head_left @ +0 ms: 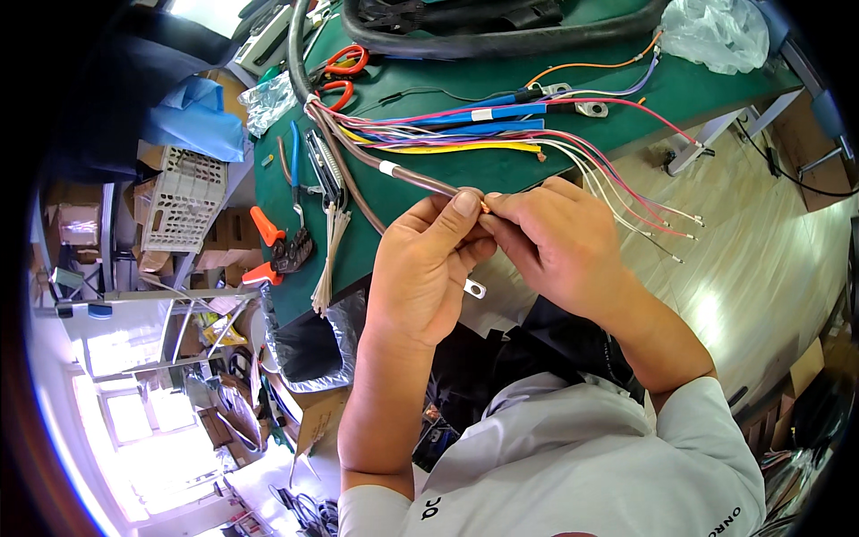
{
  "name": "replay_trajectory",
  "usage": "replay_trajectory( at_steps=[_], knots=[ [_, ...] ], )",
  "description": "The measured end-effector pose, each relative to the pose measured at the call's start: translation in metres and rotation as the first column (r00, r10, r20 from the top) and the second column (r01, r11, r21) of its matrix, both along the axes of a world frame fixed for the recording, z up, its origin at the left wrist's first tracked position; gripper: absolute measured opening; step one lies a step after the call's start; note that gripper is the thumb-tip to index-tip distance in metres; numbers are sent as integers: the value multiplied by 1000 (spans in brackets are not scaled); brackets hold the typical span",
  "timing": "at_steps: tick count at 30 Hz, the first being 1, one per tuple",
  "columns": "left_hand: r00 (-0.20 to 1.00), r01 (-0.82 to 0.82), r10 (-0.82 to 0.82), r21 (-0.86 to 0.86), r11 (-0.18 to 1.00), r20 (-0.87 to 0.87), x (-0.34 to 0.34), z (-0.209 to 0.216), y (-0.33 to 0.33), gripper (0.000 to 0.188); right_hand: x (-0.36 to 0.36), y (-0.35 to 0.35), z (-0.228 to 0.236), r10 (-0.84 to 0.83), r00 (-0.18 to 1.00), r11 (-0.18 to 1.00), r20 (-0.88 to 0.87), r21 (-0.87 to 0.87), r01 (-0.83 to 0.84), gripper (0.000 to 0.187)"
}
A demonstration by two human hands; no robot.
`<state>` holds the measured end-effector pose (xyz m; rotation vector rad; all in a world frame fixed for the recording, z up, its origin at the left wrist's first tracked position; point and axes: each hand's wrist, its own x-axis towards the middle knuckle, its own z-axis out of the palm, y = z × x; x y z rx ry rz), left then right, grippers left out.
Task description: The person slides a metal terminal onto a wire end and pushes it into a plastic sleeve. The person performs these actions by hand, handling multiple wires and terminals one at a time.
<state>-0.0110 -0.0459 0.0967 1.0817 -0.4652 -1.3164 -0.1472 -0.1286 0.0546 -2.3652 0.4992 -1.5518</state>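
Observation:
A brown wire (420, 179) with a white sleeve runs from the thick black cable (299, 54) to my hands. My left hand (425, 259) grips it near its end, thumb on top. The fingertips of my right hand (573, 246) pinch the same end, where bare copper strands (485, 207) show between the hands. Below my left hand a metal lug (475, 288) pokes out; what it is fixed to is hidden. Beyond my hands, blue wires (501, 114), a yellow wire (447, 149) and several thin pink and white wires fan out over the green table.
Left on the green table (394, 259) lie orange-handled crimping pliers (284, 251), a blue-handled tool (295, 166) and a bundle of cable ties (331, 259). Red-handled scissors (344, 72) lie farther back. A lined bin (313, 349) stands below the table edge; a plastic bag (716, 36) lies far right.

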Motion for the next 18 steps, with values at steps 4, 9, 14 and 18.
replay_trajectory(
  at_steps=[4, 9, 14, 18],
  knots=[
    [1000, 2, -1, -64, 998, 21, 0, -4, 0, 18, 1, 1, -2, 41, 998, 996, 44, 84, -44, 18],
    [996, -61, 66, -91, 994, 55, -5, -2, -1, 20, -9, 5, 2, 25, 998, 986, 65, 162, -35, 26],
    [997, -50, 55, -99, 994, 46, -7, 0, -1, 19, -7, 2, 7, 31, 998, 997, 53, 65, -34, 32],
    [998, -57, 61, -122, 991, 31, -11, 4, -1, 18, -2, 1, 10, 59, 998, 997, 29, 45, -60, 27]
  ],
)
